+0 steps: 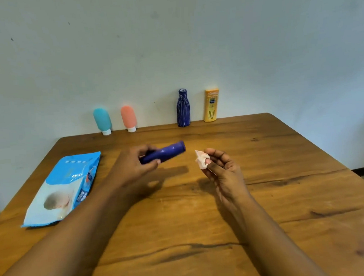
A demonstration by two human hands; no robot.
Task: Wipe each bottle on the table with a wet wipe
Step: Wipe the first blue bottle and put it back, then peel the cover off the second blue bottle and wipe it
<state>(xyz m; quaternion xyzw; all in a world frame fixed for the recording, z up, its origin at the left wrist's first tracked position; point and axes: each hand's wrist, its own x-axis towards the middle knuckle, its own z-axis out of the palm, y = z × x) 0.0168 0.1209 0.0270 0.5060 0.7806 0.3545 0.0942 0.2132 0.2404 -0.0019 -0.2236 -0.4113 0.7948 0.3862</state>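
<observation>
While your left hand (135,167) grips the purple bottle (164,154) sideways above the table (267,196), your right hand (222,167) pinches a crumpled wet wipe (202,159).

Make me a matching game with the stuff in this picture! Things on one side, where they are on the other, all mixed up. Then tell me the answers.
Things:
1. plain dark blue bottle
2. wet wipe
3. wipes pack
4. yellow bottle

Where:
A. stands upright at the far edge of the table, by the wall
B. held sideways in the left hand
C. lies flat on the table
D. pinched in the right hand

Pairs: 1-B, 2-D, 3-C, 4-A
</observation>
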